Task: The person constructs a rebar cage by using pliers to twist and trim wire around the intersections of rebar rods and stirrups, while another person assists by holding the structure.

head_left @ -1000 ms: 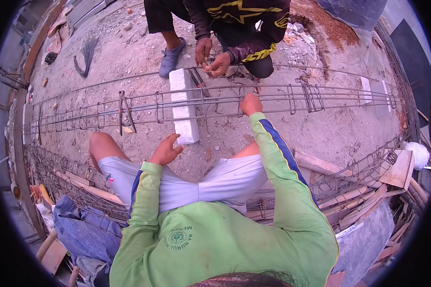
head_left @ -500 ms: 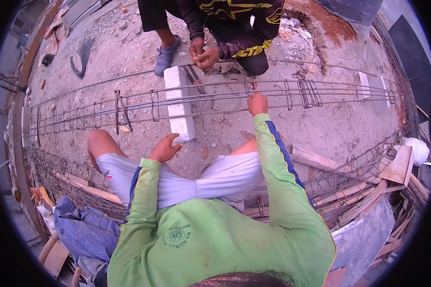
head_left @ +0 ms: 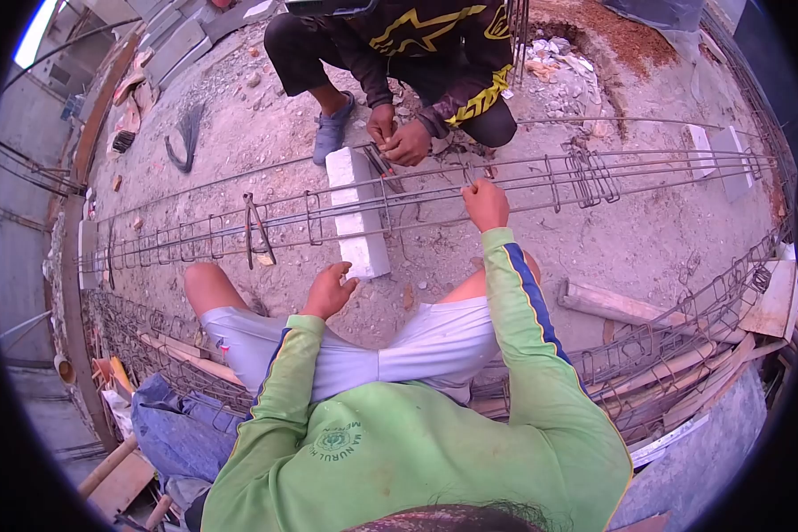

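Observation:
A long rebar cage (head_left: 434,197) runs across in front of me, resting on a white block (head_left: 361,213). My right hand (head_left: 486,206) is closed at its near side, fingertips pinching a steel stirrup (head_left: 468,172); the exact grip is partly hidden. My left hand (head_left: 330,291) hovers near the block's near end, fingers apart and holding nothing. A pair of pincers (head_left: 257,232) hangs over the bars to the left. Several stirrups (head_left: 594,177) are bunched together on the right part of the cage.
Opposite me a co-worker crouches, both hands (head_left: 397,142) together above the bars; another pair of pincers (head_left: 383,168) is beside them. White blocks (head_left: 732,161) support the right end. Behind me lie more rebar cages (head_left: 656,350), wooden planks (head_left: 621,306) and a blue tarp (head_left: 179,430).
The whole view has shifted, so the scene sits further right and slightly lower. My right hand stays at the stirrup and my left hand stays near the block. The co-worker's hands remain together.

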